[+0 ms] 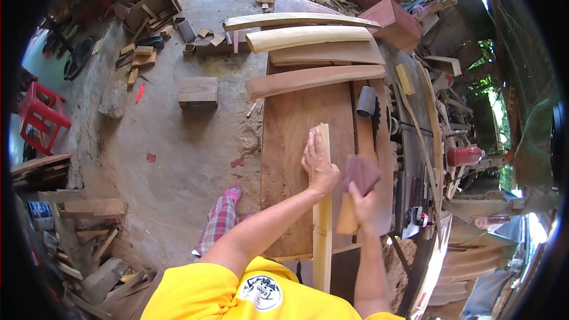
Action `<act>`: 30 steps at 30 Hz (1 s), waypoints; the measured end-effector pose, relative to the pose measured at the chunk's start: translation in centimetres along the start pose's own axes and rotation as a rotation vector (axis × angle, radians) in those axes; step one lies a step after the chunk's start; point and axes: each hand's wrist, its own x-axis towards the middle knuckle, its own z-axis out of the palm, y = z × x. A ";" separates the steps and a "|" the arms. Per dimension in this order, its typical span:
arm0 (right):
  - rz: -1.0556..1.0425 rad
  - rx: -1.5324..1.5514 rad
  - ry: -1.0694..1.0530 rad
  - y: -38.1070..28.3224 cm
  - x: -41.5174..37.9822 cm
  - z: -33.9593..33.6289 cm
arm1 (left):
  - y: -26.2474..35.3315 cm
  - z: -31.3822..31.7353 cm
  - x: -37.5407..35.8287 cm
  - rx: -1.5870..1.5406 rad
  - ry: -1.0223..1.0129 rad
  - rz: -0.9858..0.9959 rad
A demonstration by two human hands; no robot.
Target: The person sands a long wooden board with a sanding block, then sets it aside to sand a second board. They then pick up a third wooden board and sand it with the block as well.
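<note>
A long pale wooden strip (322, 240) lies beneath the left hand (320, 169), its grip unclear; right of the strip, the right hand (364, 204) clamps a blurred reddish-brown block (361, 172).

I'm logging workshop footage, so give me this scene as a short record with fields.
Left hand: on a pale, narrow wooden strip
Right hand: holding a dark reddish-brown block, motion-blurred
Work surface: broad brown wooden tabletop
Far end: long, curved wooden planks
Floor, left: rectangular brown wooden block
Far left: red plastic stool
</note>
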 end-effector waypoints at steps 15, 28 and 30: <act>-0.362 -0.979 -0.414 -18.2 10.8 3.3 | 0.1 -0.3 -0.1 -0.126 -0.056 -0.045; -0.350 -0.940 -0.524 -19.1 10.7 1.9 | 0.2 -0.2 0.0 -0.090 -0.042 -0.028; -0.308 -0.966 -0.495 -19.7 10.3 2.4 | 0.4 -0.3 0.1 -0.093 -0.032 -0.025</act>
